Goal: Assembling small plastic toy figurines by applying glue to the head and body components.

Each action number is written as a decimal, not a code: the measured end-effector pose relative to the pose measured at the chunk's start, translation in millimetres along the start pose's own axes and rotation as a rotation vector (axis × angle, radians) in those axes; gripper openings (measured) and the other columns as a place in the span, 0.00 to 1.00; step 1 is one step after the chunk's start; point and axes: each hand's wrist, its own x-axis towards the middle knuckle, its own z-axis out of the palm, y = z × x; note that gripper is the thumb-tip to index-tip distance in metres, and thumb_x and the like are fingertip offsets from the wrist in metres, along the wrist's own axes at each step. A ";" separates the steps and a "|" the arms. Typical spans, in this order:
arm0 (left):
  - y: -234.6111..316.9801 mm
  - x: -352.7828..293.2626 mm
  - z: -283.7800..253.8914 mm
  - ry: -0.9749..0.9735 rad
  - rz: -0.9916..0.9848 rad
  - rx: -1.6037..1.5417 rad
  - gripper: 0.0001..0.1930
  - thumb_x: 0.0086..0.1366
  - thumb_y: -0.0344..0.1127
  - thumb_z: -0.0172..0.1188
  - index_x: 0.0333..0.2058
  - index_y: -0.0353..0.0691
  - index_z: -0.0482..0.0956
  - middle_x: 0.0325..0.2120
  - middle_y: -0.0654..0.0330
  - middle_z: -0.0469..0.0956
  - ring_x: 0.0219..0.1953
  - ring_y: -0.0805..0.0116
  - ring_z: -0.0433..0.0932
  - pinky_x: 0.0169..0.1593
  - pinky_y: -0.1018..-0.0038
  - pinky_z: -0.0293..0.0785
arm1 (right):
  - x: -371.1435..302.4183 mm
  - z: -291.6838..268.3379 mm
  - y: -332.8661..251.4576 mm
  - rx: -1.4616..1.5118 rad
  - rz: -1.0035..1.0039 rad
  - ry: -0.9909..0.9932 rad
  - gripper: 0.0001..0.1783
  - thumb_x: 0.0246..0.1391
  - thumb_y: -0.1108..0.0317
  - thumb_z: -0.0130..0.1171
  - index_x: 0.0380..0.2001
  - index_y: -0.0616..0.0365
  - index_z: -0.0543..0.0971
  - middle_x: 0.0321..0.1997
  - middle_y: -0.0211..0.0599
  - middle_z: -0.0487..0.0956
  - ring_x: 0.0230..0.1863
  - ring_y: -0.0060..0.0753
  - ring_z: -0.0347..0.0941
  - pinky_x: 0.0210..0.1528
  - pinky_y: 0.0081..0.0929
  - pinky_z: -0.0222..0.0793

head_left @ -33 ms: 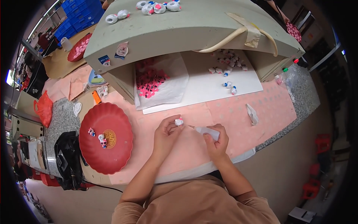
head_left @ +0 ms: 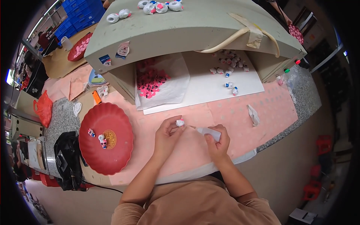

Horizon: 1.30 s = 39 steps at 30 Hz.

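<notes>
Between the thumb and fingers of my left hand (head_left: 167, 132) is a small white figurine part (head_left: 180, 122) with a touch of pink. My right hand (head_left: 219, 144) grips a whitish squeeze bottle (head_left: 210, 133), its thin nozzle aimed left toward the part with a small gap between. Both hands are over the pink table covering (head_left: 195, 150). Left of them stands a red scalloped bowl (head_left: 120, 161) with small pink-and-white figurines (head_left: 103, 142) in it.
A grey-green metal housing (head_left: 180, 33) arches over the far side, white figurine parts on top. Inside, pink and black pieces (head_left: 150, 82) lie on white sheeting, with several small figurines (head_left: 232, 60) on a white board. Crumpled tissue (head_left: 253, 115) lies right; a black bag (head_left: 67, 161) left.
</notes>
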 end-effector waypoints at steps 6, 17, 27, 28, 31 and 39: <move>0.2 -1.2 2.2 -0.006 0.078 0.091 0.20 0.59 0.21 0.61 0.51 0.37 0.74 0.47 0.59 0.72 0.46 0.70 0.78 0.47 0.77 0.78 | -1.4 3.6 3.1 0.015 -0.044 -0.024 0.15 0.47 0.72 0.67 0.37 0.63 0.74 0.29 0.42 0.75 0.27 0.37 0.72 0.28 0.27 0.68; 2.7 -1.9 4.2 -0.022 0.116 0.168 0.19 0.60 0.23 0.62 0.51 0.38 0.75 0.50 0.57 0.71 0.48 0.67 0.77 0.48 0.75 0.80 | 3.6 5.2 -0.6 -0.008 -0.057 -0.054 0.12 0.52 0.71 0.63 0.37 0.63 0.73 0.27 0.37 0.73 0.26 0.26 0.68 0.29 0.22 0.63; 1.1 -1.7 2.2 -0.057 0.087 0.131 0.20 0.60 0.20 0.60 0.51 0.38 0.75 0.50 0.58 0.71 0.48 0.68 0.77 0.50 0.74 0.79 | 3.0 1.5 -2.6 -0.003 -0.034 -0.061 0.13 0.47 0.73 0.67 0.35 0.61 0.75 0.29 0.41 0.76 0.27 0.35 0.73 0.29 0.27 0.68; 0.9 -1.8 2.5 -0.060 0.083 0.122 0.19 0.60 0.20 0.59 0.51 0.37 0.74 0.49 0.58 0.71 0.48 0.68 0.77 0.50 0.75 0.79 | 3.4 1.9 -2.3 -0.004 -0.033 -0.058 0.13 0.47 0.73 0.67 0.35 0.61 0.75 0.29 0.41 0.76 0.27 0.35 0.73 0.29 0.27 0.68; 2.4 -2.3 2.8 -0.076 0.055 0.081 0.19 0.61 0.19 0.59 0.52 0.35 0.73 0.47 0.58 0.73 0.48 0.69 0.77 0.51 0.76 0.78 | 4.3 2.4 -1.9 -0.012 -0.042 -0.041 0.13 0.47 0.73 0.67 0.35 0.61 0.74 0.29 0.40 0.76 0.27 0.35 0.73 0.29 0.26 0.68; 6.4 -0.9 2.1 -0.067 -0.001 -0.022 0.18 0.61 0.18 0.58 0.51 0.33 0.72 0.45 0.58 0.73 0.48 0.71 0.77 0.52 0.80 0.74 | 3.0 1.3 0.7 0.036 -0.050 -0.014 0.12 0.48 0.74 0.66 0.35 0.61 0.74 0.29 0.40 0.75 0.27 0.35 0.72 0.29 0.26 0.67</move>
